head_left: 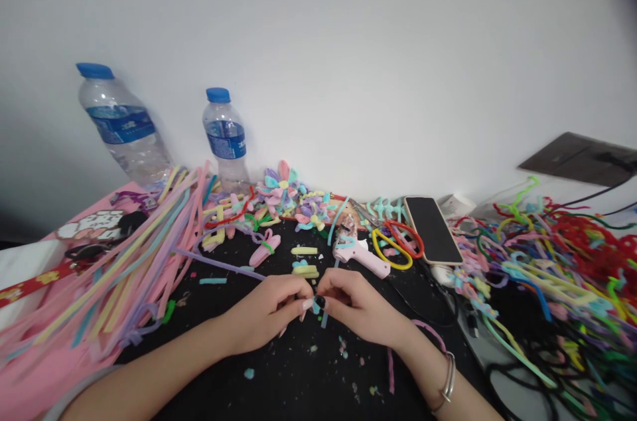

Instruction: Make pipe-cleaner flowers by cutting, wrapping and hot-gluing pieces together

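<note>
My left hand (271, 311) and my right hand (355, 305) meet at the middle of the black table (298, 381), fingertips pinched together. Between them they hold a short light-blue pipe cleaner piece (323, 318) that pokes down below the fingers. A silver bracelet (448, 378) sits on my right wrist. Just beyond the fingers lie small yellow pipe cleaner pieces (305, 269) and a pink glue gun (361, 255). A long purple pipe cleaner (219, 263) runs from the left toward my left hand.
A heap of long pastel pipe cleaners (114, 275) fills the left. Two water bottles (122, 125) (226, 139) stand by the wall. Pipe cleaner flowers (286, 192), a phone (432, 228) and a tangled pile of coloured pipe cleaners (557, 261) lie behind and right. Scraps dot the table.
</note>
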{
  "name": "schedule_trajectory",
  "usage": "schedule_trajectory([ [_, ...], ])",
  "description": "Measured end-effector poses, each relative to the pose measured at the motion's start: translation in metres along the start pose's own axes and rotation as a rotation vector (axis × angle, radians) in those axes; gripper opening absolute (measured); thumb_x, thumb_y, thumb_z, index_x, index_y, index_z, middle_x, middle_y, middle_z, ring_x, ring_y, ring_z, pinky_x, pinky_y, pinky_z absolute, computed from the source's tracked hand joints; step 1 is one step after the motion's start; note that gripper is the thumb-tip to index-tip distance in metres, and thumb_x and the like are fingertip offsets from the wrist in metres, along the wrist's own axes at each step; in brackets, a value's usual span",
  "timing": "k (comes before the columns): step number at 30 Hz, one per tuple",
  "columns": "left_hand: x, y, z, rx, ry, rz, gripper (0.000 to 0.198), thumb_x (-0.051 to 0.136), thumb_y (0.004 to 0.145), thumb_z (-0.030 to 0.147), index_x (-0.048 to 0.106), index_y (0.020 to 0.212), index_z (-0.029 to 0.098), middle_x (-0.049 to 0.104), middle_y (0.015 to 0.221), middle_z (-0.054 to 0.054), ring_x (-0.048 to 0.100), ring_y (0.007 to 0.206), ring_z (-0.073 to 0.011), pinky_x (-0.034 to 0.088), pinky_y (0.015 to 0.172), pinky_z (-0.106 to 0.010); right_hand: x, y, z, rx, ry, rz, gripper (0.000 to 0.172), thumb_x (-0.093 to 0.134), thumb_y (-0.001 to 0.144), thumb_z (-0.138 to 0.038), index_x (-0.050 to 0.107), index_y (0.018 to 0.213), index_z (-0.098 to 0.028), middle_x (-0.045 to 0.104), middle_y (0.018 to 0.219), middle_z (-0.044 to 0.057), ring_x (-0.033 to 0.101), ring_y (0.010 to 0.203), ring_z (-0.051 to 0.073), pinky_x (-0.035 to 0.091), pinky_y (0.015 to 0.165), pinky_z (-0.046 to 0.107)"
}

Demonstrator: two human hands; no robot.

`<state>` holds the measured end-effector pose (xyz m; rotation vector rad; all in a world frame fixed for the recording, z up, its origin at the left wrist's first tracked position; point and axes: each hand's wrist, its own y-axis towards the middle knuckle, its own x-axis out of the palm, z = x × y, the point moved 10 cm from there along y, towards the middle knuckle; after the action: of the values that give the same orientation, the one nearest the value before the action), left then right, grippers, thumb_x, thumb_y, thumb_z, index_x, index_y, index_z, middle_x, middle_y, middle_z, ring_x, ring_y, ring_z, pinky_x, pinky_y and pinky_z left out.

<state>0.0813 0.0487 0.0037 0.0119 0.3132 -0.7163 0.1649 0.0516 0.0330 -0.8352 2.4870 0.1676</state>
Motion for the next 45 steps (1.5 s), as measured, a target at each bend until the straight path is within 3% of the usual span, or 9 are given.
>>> schedule_trajectory([
  [10, 0.000, 0.000, 0.011, 0.060, 0.122, -0.009, 0.021, 0.048, 0.090, 0.023, 0.057, 0.072, 0.017, 0.050, 0.065, 0.003, 0.046, 0.057, -0.0112, 0.035, 0.053, -0.021, 0.007, -0.002, -0.016, -0.164, -0.163, -0.011, 0.017, 0.045, 0.086, -0.007, 0.048, 0.076, -0.020, 0.045, 0.073, -0.003, 0.042, 0.065, 0.011, 0.034, 0.060, 0.022],
  [14, -0.026, -0.002, 0.010, 0.070, 0.220, 0.231, 0.016, 0.048, 0.091, 0.026, 0.060, 0.083, 0.019, 0.054, 0.072, 0.001, 0.048, 0.060, -0.0132, 0.037, 0.055, -0.023, -0.008, -0.001, -0.008, -0.124, -0.124, 0.137, 0.019, 0.044, 0.089, -0.014, 0.046, 0.072, -0.020, 0.046, 0.069, -0.003, 0.043, 0.063, 0.012, 0.034, 0.059, 0.023],
  [16, -0.042, -0.005, 0.006, 0.059, 0.303, 0.379, 0.014, 0.047, 0.091, 0.025, 0.060, 0.094, 0.020, 0.057, 0.084, -0.001, 0.050, 0.062, -0.0138, 0.039, 0.059, -0.024, -0.016, -0.002, -0.003, -0.096, -0.104, 0.228, 0.022, 0.043, 0.092, -0.020, 0.046, 0.070, -0.020, 0.046, 0.067, -0.002, 0.043, 0.062, 0.013, 0.034, 0.058, 0.024],
  [18, -0.050, -0.006, 0.003, 0.053, 0.381, 0.440, 0.015, 0.047, 0.091, 0.024, 0.059, 0.100, 0.021, 0.057, 0.101, -0.004, 0.050, 0.060, -0.0125, 0.042, 0.064, -0.027, -0.022, -0.003, 0.000, -0.100, -0.092, 0.300, 0.026, 0.042, 0.094, -0.025, 0.046, 0.069, -0.019, 0.044, 0.065, -0.003, 0.042, 0.061, 0.013, 0.034, 0.058, 0.024],
  [21, -0.053, -0.004, -0.002, 0.028, 0.453, 0.446, 0.012, 0.051, 0.089, 0.025, 0.059, 0.097, 0.021, 0.053, 0.113, -0.006, 0.052, 0.064, -0.0141, 0.043, 0.066, -0.029, -0.025, -0.005, 0.001, -0.127, -0.089, 0.367, 0.027, 0.042, 0.095, -0.027, 0.046, 0.069, -0.019, 0.044, 0.065, -0.002, 0.042, 0.061, 0.013, 0.034, 0.057, 0.024],
  [30, -0.057, 0.000, -0.008, -0.084, 0.581, 0.488, 0.015, 0.054, 0.088, 0.035, 0.055, 0.093, 0.021, 0.051, 0.116, -0.006, 0.060, 0.084, -0.0231, 0.045, 0.069, -0.032, -0.022, -0.005, 0.005, -0.133, -0.102, 0.394, 0.025, 0.041, 0.094, -0.024, 0.048, 0.070, -0.019, 0.047, 0.066, -0.001, 0.042, 0.060, 0.013, 0.033, 0.057, 0.025],
  [35, -0.054, 0.005, -0.009, -0.085, 0.598, 0.449, 0.011, 0.055, 0.088, 0.030, 0.056, 0.093, 0.021, 0.052, 0.113, -0.005, 0.059, 0.094, -0.0242, 0.044, 0.073, -0.032, -0.021, -0.004, 0.005, -0.148, -0.095, 0.395, 0.024, 0.041, 0.093, -0.022, 0.048, 0.071, -0.019, 0.047, 0.067, -0.001, 0.043, 0.061, 0.013, 0.033, 0.057, 0.025],
  [40, -0.053, 0.007, -0.010, -0.098, 0.587, 0.417, 0.006, 0.059, 0.085, 0.025, 0.055, 0.088, 0.021, 0.055, 0.110, -0.003, 0.058, 0.082, -0.0199, 0.043, 0.072, -0.031, -0.023, -0.005, 0.008, -0.157, -0.090, 0.435, 0.024, 0.041, 0.094, -0.023, 0.048, 0.072, -0.019, 0.046, 0.065, -0.002, 0.041, 0.060, 0.013, 0.031, 0.056, 0.026],
  [45, -0.052, 0.007, -0.015, -0.154, 0.573, 0.389, 0.007, 0.059, 0.084, 0.024, 0.057, 0.090, 0.021, 0.062, 0.088, 0.000, 0.055, 0.070, -0.0192, 0.040, 0.065, -0.029, -0.026, -0.007, 0.011, -0.150, -0.082, 0.468, 0.024, 0.042, 0.094, -0.025, 0.048, 0.072, -0.019, 0.044, 0.065, -0.002, 0.040, 0.060, 0.013, 0.030, 0.056, 0.026],
])
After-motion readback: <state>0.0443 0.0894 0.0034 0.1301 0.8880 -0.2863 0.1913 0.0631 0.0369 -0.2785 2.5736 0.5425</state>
